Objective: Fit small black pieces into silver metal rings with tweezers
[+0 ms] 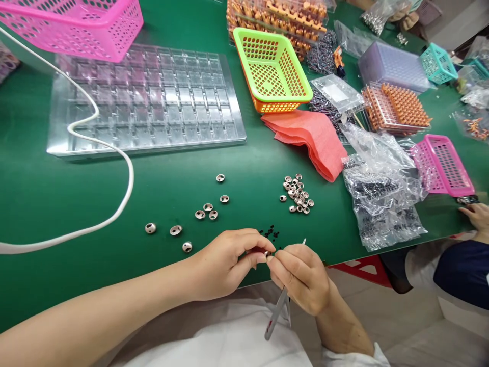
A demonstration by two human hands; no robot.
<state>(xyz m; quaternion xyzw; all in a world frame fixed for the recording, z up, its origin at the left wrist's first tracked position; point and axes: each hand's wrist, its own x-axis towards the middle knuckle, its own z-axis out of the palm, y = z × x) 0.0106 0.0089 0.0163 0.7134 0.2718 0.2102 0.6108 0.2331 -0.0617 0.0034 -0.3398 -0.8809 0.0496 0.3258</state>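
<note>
Head view gives me both hands together at the near edge of the green tabletop [153,183]. I have the left hand [225,260] closed down to a pinch, thumb and forefinger on a small metal shell [267,254]; its other details are hidden by the fingers. My right hand [303,278] is curled, its fingertips meeting the left's at that shell, with tweezers [277,313] held through its grip: the pointed end sticks out above the knuckles and the wide end hangs below, over the white clothing.

Just beyond the fingers I see black bits [270,232] scattered on the green surface. Eight loose shells [213,215] lie spread out to the left, and a tight cluster of similar shells [298,202] sits to the right, farther from me than the black bits.

Farther back, a clear compartmented tray [183,102] lies flat, partly under a pink basket [110,30], with a white cable [130,188] curving across its left part. A lime basket [301,94] is nested in an orange one, beside a folded red cloth [313,137]. Clear bags [385,199] lie to the right, and another person's hand [477,216] shows at the far right edge.
</note>
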